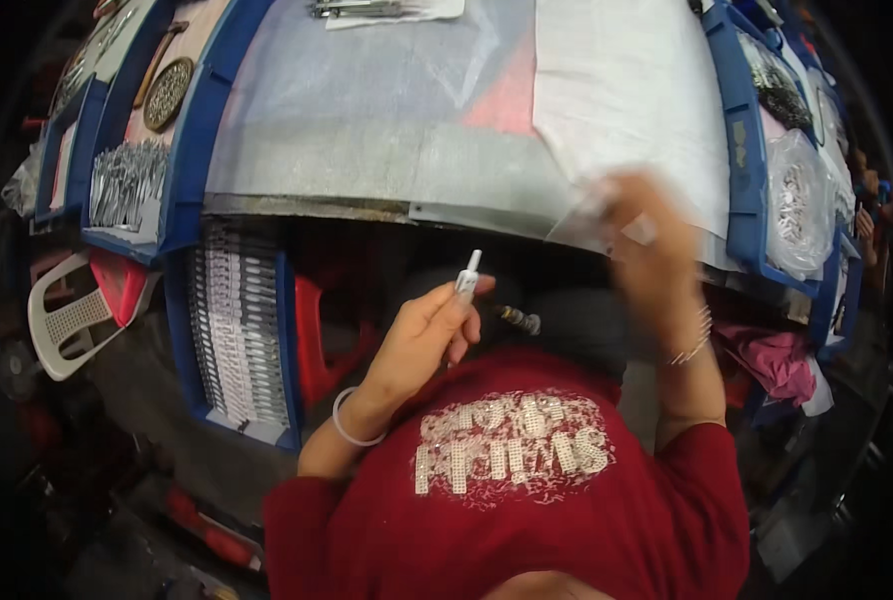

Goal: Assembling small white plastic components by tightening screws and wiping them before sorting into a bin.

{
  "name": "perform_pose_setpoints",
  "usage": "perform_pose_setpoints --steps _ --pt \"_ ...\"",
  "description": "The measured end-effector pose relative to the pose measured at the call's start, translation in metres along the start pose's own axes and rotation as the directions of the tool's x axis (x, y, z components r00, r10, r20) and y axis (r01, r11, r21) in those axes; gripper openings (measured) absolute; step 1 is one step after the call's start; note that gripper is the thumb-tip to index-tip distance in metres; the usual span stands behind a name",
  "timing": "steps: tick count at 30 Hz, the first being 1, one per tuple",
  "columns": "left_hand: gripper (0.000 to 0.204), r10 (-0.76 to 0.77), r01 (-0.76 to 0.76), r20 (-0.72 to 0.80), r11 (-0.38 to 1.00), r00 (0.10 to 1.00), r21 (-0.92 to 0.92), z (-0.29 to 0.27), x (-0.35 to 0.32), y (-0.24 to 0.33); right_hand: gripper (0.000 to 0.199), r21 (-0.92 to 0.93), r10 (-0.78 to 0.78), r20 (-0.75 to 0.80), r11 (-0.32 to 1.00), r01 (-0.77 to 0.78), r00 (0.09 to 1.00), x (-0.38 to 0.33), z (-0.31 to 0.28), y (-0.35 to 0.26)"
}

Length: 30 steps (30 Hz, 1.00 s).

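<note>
In front of my chest, my left hand (435, 328) is closed on a small silver-white piece (469, 274) with a narrow tip pointing up. Its exact kind cannot be made out. My right hand (649, 225) is smeared by motion above the table's near edge on the right. A pale, partly see-through scrap (639, 230) shows against that hand; whether the fingers grip it is unclear. Below and between the hands, a small metal part (517, 319) shows against my dark lap.
The covered worktable (347, 160) has a white cloth (627, 90) on its right half. Blue trays (192, 150) of metal parts flank it on the left, more blue trays (747, 190) on the right. A blue crate (292, 350) of rowed silver pieces stands below left, near a plastic chair (72, 305).
</note>
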<state>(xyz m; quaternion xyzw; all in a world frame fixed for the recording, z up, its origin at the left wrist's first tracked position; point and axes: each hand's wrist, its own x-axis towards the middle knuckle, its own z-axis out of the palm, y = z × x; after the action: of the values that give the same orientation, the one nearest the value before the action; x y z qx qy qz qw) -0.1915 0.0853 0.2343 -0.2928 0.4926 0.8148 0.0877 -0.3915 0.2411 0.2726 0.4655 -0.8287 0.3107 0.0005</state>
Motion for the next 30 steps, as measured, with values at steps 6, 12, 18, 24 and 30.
perform_pose_setpoints --steps 6,12,18,24,30 --pt "0.025 0.570 -0.319 0.059 0.369 0.819 0.873 0.003 -0.002 -0.009 0.036 0.094 -0.139 0.134 0.987 0.127 0.981 -0.034 0.053 -0.020" --pt "0.025 0.653 -0.284 0.165 0.079 0.739 0.956 0.000 -0.013 -0.014 0.039 0.212 -0.276 0.180 0.948 0.236 0.944 -0.039 0.063 -0.052" --pt "0.024 0.594 -0.239 0.202 -0.017 0.778 0.971 -0.009 -0.022 -0.016 0.036 0.232 -0.321 0.143 0.931 0.283 0.936 -0.041 0.067 -0.062" --pt "0.027 0.595 -0.213 0.136 0.060 0.792 0.975 -0.008 -0.031 -0.009 0.033 0.263 -0.253 0.092 0.939 0.222 0.963 -0.032 0.060 -0.050" --pt "0.016 0.482 -0.300 0.032 0.491 0.876 0.818 -0.015 -0.027 -0.016 0.030 0.169 -0.121 0.142 0.981 0.096 0.983 -0.034 0.063 -0.039"
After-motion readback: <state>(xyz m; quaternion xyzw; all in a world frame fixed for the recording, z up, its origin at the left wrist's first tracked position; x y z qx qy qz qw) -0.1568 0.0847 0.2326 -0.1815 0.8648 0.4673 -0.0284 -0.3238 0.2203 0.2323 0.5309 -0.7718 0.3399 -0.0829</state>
